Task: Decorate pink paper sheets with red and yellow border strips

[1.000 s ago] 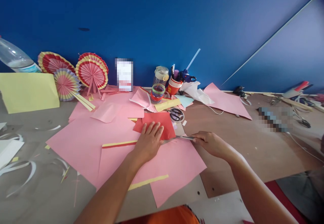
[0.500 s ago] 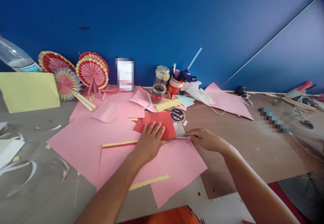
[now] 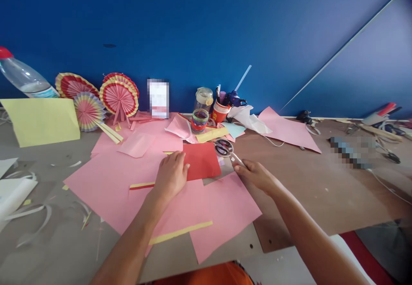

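Observation:
My left hand (image 3: 170,175) rests on the pink sheets with its fingers curled over the left edge of a red paper square (image 3: 203,160). My right hand (image 3: 254,174) is just right of that square, fingers pinched on a thin silvery blade (image 3: 237,159). The blade runs up and left to a pair of scissors (image 3: 224,147) lying behind the red paper. I cannot tell whether the blade belongs to the scissors. Large pink sheets (image 3: 109,177) lie under both hands, with a yellow strip (image 3: 180,232) and a red-and-yellow strip (image 3: 141,186) on them.
Three pleated paper fans (image 3: 119,94) stand at the back left beside a yellow sheet (image 3: 41,119) and a plastic bottle (image 3: 22,77). A jar (image 3: 203,98), tape rolls (image 3: 200,119) and a cup of pens (image 3: 221,109) sit at the back. Tools and cables (image 3: 380,126) lie far right.
My left hand slid left from the middle of the red paper to its left edge. My right hand moved up and back, and the metal blade swung from lying along the paper's lower edge toward the scissors.

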